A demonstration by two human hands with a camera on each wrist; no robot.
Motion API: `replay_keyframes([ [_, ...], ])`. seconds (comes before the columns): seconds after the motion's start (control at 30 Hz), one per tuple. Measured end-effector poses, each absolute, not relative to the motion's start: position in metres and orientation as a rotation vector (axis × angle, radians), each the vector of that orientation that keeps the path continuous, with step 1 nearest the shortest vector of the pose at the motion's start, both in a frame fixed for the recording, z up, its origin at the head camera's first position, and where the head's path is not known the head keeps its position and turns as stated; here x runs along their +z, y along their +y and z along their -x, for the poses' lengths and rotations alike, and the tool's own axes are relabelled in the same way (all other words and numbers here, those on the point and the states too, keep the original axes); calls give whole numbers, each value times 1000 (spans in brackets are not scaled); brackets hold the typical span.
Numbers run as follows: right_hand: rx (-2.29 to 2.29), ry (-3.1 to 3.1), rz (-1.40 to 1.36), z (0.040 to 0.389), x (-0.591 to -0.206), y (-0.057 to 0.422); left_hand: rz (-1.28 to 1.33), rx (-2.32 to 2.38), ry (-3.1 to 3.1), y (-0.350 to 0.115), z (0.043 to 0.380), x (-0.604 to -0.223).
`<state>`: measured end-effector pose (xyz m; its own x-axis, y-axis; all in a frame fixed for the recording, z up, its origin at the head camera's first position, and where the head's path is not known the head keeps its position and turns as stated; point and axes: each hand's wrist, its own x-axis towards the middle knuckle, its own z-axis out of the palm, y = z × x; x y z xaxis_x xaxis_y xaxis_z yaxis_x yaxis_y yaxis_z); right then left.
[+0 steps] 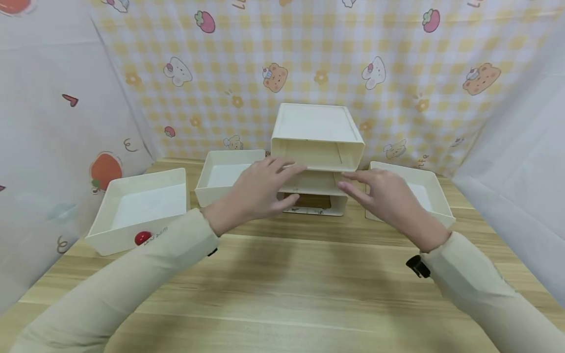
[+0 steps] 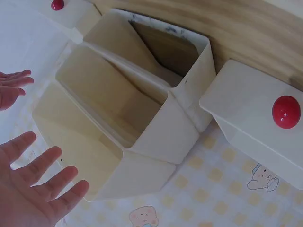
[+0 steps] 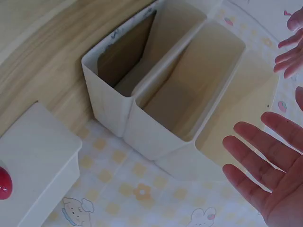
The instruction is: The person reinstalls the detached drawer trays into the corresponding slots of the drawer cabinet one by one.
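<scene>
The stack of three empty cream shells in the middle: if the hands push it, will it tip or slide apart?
The stack of shells probably tips easily: it is tall and the top shell sits skewed. The shells look hollow, thin-walled plastic, so likely light and fairly stiff. Their smooth faces may slide apart under the left hand and right hand.

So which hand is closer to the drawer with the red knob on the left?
Left. The left hand is between that red-knob drawer and the stacked frame; the right hand is beyond the frame, far right.
</scene>
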<state>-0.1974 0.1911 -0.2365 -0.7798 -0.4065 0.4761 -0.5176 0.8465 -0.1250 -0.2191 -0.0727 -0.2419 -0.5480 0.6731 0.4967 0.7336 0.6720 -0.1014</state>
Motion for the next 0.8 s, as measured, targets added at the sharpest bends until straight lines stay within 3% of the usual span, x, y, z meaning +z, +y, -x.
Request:
replay_keyframes([
  [0.8, 768, -2426, -353, 236, -205, 194, 848, -695, -2388, -74, 266, -209],
])
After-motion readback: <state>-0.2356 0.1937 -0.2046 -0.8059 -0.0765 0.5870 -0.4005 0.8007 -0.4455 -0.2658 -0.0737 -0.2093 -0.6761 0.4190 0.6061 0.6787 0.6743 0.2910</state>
